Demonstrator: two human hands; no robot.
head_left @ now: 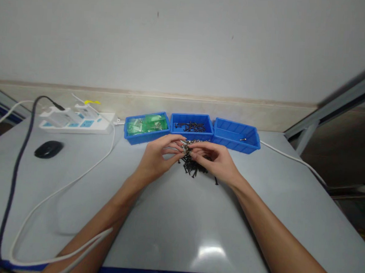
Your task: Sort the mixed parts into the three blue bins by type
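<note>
A heap of dark screws (193,166) lies on the table, with some shiny silver ones on its upper side. My left hand (161,153) reaches in from the left, its thumb and fingers closed around a few small screws at the top of the heap. From the right, my right hand (215,158) pinches at the same cluster with thumb and forefinger. The fingertips nearly meet, and exactly which screws each hand grips is partly hidden. One loose dark screw (216,181) lies below my right hand.
Behind the heap stand three blue bins: the left bin (145,140) with green-and-clear packets, the middle bin (189,117) with dark screws, the right bin (231,133) with one small piece. A power strip (103,126), mouse (49,149) and white cable (73,181) occupy the left.
</note>
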